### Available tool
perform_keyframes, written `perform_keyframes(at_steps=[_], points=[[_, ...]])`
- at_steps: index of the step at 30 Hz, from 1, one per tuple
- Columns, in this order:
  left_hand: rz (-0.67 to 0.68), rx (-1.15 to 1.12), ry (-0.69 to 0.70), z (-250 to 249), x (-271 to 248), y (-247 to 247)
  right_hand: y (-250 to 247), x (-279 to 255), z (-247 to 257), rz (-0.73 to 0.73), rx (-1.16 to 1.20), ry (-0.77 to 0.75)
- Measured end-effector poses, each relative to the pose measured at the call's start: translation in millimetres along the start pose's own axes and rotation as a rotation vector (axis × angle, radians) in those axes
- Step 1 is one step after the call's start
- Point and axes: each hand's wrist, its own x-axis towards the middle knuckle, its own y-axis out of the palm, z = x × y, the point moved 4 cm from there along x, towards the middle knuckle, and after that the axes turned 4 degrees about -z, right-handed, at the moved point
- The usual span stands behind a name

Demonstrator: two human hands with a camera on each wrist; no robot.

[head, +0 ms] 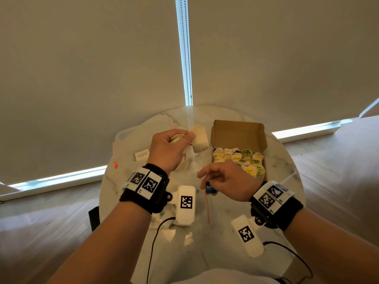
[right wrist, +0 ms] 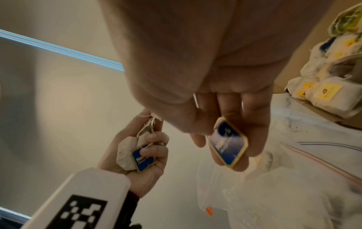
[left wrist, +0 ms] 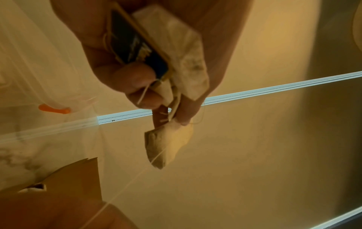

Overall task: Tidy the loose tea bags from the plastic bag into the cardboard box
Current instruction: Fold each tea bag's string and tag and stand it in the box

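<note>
My left hand (head: pixel 185 137) is raised over the round marble table (head: pixel 283 167). It pinches a pale tea bag (head: pixel 200 140) at its fingertips and clasps a second tea bag with a blue tag (left wrist: pixel 137 46) in its palm. A thin string (head: pixel 204 160) runs from the pinched bag (left wrist: pixel 168 145) down to my right hand (head: pixel 207 179), which pinches that bag's blue tag (right wrist: pixel 227 145). The open cardboard box (head: pixel 238 132) stands to the right, with several tea bags (head: pixel 240 160) in rows. The clear plastic bag (head: pixel 131 140) lies flat under my left hand.
A white card (head: pixel 142 155) lies inside the plastic bag, whose orange slider (head: pixel 115 165) is at the table's left edge. Tea crumbs dot the marble. Closed roller blinds (head: pixel 92 68) hang behind the table. Wood floor surrounds it.
</note>
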Motion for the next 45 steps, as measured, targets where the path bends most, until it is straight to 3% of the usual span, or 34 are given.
perform_keyframes(at_steps=[3, 9, 14, 16, 20, 26, 29, 35, 40, 45], points=[[0.011, -0.022, -0.006, -3, -2, 2, 0, 2, -8, -0.034, -0.055, 0.021], [0.051, -0.056, -0.019, -9, -8, 4, -5, 2, -21, -0.211, 0.135, 0.163], [0.094, -0.033, -0.006, -10, -13, 3, -15, 10, -21, -0.366, -0.123, 0.074], [0.108, -0.027, -0.008, -9, -16, 3, -18, 11, -19, -0.399, -0.018, 0.094], [0.159, -0.031, -0.033, -6, -24, 4, -18, 14, -6, -0.421, 0.471, 0.17], [0.205, 0.025, -0.048, 7, -33, 4, -36, 19, 28, -0.572, 0.491, 0.018], [0.204, 0.042, -0.049, 12, -33, 3, -40, 17, 47, -0.542, 0.481, -0.07], [0.19, 0.051, -0.039, 13, -32, 2, -44, 1, 62, -0.454, 0.177, -0.243], [0.192, 0.042, -0.022, 12, -31, 4, -43, -9, 53, -0.403, 0.154, -0.225], [0.214, 0.047, 0.0, 11, -30, 4, -43, -7, 43, -0.362, 0.064, -0.116]])
